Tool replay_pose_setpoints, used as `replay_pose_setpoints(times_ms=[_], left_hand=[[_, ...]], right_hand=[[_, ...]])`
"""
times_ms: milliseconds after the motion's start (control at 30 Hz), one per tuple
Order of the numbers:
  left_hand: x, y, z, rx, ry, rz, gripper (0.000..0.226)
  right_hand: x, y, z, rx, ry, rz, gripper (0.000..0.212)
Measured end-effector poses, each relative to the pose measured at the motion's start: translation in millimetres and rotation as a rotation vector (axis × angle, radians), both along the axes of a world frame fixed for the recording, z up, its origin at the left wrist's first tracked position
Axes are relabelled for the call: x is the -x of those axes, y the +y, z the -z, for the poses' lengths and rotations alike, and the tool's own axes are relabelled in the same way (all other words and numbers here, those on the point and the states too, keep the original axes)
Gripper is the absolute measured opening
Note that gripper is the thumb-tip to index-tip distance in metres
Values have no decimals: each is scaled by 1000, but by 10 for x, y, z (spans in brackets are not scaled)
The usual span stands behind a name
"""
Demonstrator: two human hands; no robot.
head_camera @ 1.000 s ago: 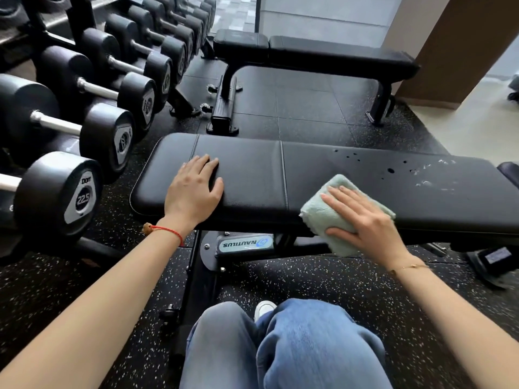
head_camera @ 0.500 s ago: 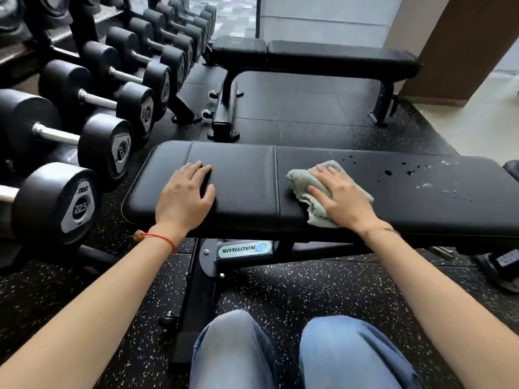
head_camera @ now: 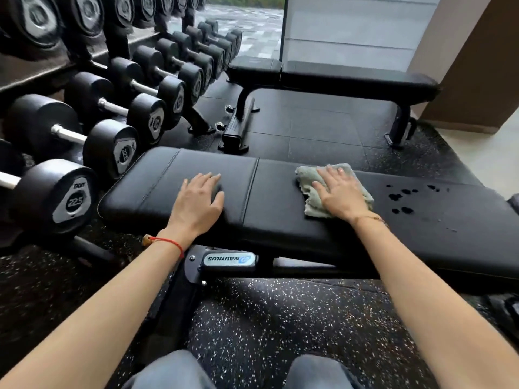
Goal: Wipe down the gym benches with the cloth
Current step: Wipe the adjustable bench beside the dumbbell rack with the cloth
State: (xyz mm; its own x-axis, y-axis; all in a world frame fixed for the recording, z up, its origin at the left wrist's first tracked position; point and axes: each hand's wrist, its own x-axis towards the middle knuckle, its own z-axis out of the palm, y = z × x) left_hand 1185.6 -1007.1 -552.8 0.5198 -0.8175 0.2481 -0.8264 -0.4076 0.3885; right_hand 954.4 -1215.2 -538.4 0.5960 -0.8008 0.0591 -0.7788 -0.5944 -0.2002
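Green cloth (head_camera: 334, 189) farther up the bench (head_camera: 280, 209) than before, under flat, open right grip (head_camera: 341, 193).

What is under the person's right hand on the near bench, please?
The right hand presses flat on a pale green cloth lying on the near bench. The padding beneath the cloth is hidden.

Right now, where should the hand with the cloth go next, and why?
Probably slide the right hand and the cloth to the right. Wet spots sit on the bench just right of the cloth, not yet wiped. The right hand already presses flat on the cloth, and the left hand rests flat on the pad, steadying it.
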Motion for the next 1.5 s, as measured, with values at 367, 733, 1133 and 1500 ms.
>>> replay_pose_setpoints(times_ms=[367,733,1133,1500], left_hand=[[355,-190,126,28,-59,-99,47],[341,-184,168,56,-57,-131,47],[333,-175,161,18,-51,-131,49],[415,-202,114,11,-35,-169,50]], right_hand=[[730,-47,66,-64,-97,-460,58],[759,506,58,46,-46,-730,60],[429,790,112,217,6,-773,71],[213,951,115,220,34,-691,76]])
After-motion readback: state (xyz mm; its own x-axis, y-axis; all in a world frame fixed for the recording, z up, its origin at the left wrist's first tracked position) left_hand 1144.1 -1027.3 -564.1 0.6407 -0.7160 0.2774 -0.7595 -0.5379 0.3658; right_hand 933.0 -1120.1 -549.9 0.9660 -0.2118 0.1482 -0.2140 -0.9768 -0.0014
